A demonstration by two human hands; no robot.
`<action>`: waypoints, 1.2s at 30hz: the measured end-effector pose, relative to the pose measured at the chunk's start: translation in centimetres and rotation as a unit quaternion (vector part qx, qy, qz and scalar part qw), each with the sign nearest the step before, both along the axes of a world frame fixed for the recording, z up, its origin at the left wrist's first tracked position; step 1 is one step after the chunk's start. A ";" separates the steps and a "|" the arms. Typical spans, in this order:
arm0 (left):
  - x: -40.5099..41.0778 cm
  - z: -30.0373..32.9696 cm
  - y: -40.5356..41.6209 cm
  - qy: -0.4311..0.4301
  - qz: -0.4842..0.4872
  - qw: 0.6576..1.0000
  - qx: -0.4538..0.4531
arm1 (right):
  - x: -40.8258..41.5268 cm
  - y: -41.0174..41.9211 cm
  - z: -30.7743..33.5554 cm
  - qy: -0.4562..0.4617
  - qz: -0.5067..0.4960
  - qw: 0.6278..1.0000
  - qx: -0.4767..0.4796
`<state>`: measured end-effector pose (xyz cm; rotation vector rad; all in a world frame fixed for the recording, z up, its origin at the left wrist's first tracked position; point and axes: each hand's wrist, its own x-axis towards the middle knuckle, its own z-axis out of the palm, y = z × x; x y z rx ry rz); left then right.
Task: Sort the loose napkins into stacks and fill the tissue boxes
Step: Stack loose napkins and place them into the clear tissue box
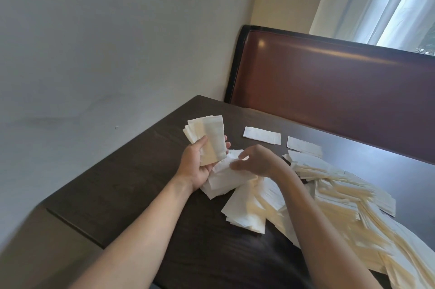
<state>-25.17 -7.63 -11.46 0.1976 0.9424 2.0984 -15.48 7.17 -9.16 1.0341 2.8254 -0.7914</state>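
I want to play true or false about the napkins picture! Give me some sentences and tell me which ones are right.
1. The left hand holds a bunch of napkins. True.
2. The table is white. False: it is dark wood.
3. The right hand reaches into the loose napkin pile. True.
4. A tissue box stands on the table. False: none is in view.
5. One flat napkin lies apart, near the bench. True.

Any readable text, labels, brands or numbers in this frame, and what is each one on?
None can be read.
The folded white paper napkins on the dark wooden table show no print.
The fanned napkin stack in the left hand is plain.
A faint mark on the far flat napkin is too blurred to read.
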 end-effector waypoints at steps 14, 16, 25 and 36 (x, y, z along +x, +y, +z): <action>-0.5 -0.5 0.1 -0.031 -0.036 0.999 -0.004 | -0.1 0.0 -1.6 0.190 -0.079 0.975 -0.083; -0.4 -0.4 0.1 -0.024 -0.039 0.999 -0.011 | 0.0 0.2 -1.2 0.240 -0.102 0.960 -0.098; -0.4 -0.4 0.1 -0.032 -0.036 0.999 -0.013 | 0.9 -0.6 3.1 0.333 -0.127 0.934 -0.004; 0.6 0.3 -0.4 0.015 -0.119 0.992 0.034 | 1.7 -3.0 6.4 0.460 0.031 0.855 -0.235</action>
